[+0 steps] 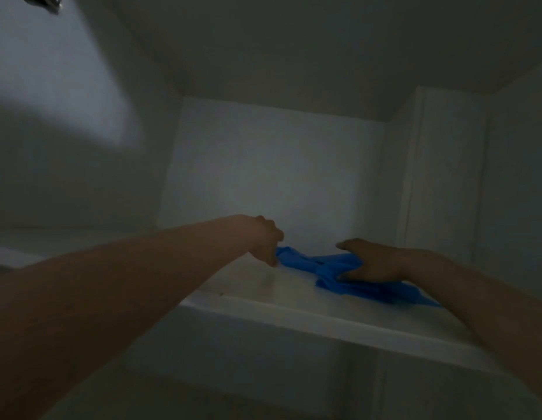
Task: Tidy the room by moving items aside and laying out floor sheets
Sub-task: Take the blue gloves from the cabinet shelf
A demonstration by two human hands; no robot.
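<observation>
A crumpled blue sheet [312,263] lies on a white shelf [263,310] inside a dim closet. My left hand [265,241] is closed on the sheet's left end, pinching it at the far side of the shelf. My right hand [375,263] grips the bunched middle of the sheet, with the thumb stretched out to the left. The right part of the sheet spreads flat on the shelf under my right forearm. Both arms reach forward and up over the shelf's front edge.
White walls close the shelf in at the back [272,171] and on the left. A vertical white frame or door edge [415,183] stands on the right. A metal fitting [42,1] shows at the top left corner. Below the shelf edge it is dark.
</observation>
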